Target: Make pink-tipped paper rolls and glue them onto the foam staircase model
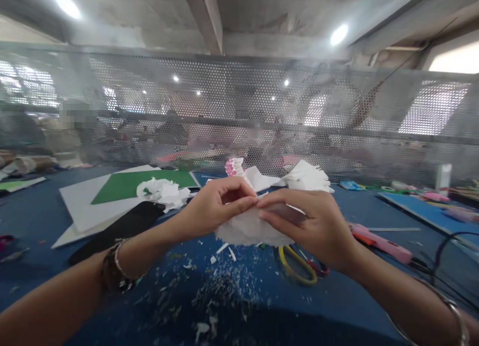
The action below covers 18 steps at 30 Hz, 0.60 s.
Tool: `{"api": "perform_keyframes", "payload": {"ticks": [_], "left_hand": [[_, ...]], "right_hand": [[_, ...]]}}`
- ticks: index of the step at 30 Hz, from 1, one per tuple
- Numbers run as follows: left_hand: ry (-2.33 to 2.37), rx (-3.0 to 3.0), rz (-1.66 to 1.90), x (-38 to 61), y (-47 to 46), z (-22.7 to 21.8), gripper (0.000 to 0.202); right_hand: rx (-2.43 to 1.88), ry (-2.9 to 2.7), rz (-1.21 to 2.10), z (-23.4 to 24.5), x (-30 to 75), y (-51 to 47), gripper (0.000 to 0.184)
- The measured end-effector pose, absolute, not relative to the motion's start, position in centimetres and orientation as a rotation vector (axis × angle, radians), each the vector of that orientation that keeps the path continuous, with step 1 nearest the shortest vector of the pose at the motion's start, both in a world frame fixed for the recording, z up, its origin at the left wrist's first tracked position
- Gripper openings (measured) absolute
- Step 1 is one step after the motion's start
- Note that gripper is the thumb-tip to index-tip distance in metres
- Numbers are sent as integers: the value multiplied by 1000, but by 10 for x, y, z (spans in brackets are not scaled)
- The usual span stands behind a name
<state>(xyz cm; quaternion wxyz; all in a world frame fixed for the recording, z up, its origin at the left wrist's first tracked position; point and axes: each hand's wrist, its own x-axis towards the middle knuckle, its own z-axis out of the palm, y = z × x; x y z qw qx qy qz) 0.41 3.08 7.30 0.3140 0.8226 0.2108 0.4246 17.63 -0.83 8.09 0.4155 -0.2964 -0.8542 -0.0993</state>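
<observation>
Both hands meet at the middle of the view, pinching the upper edge of a white sheet of paper [247, 229] with a jagged lower edge. My left hand [220, 204] holds it between thumb and forefinger. Just beside those fingertips, my right hand [310, 219] pinches the same edge. Behind the hands lie cut white paper with a fringe [307, 175] and a fringed strip with pink spots [235, 167]. Under the right hand are scissors [297, 266] with yellow and red handles, their blades partly hidden.
White paper scraps [224, 291] litter the blue table [160, 296]. At left lie a green sheet [127, 185], crumpled white paper [164, 192] and a long black object [119, 231]. A pink glue gun [385, 244] with a cord is at right. A perforated metal screen [232, 96] stands behind.
</observation>
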Motion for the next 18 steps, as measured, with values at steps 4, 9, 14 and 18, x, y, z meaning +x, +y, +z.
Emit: {"api": "perform_keyframes", "payload": {"ticks": [4,9,14,18], "left_hand": [[599,2152,1100,5,32,73,11],[586,2069,953,3,35,76,12],[661,2203,1008,3,31,74,14],[704,2285,1027,5,27,74,16]], "right_hand": [[-802,-2101,-184,80,177,-7,4],[-834,-2088,-160,83,180,-4,4],[-891,-2049,-10,82,179,-3,15],[-910,-2042,87,83,175,-5,8]]}}
